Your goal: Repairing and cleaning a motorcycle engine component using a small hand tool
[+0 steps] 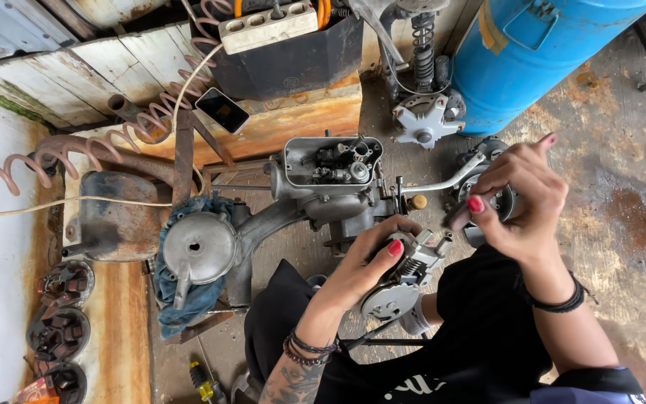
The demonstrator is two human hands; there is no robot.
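My left hand (364, 265) grips a small grey metal engine part with a spring and a round disc (401, 280), held over my lap. My right hand (521, 194) hovers to the right, its fingers pinched around something small that I cannot make out, near a curved chrome lever (446, 179). Just beyond both hands lies a grey scooter engine (323, 187) with its open carburettor box (332, 161) facing up.
A round silver cover on a blue rag (197, 247) lies left of the engine. A phone (222, 110) rests on a rusty bench, a coiled hose (99, 146) beside it. A blue tank (540, 52) stands at the back right. A yellow screwdriver (203, 383) lies on the floor.
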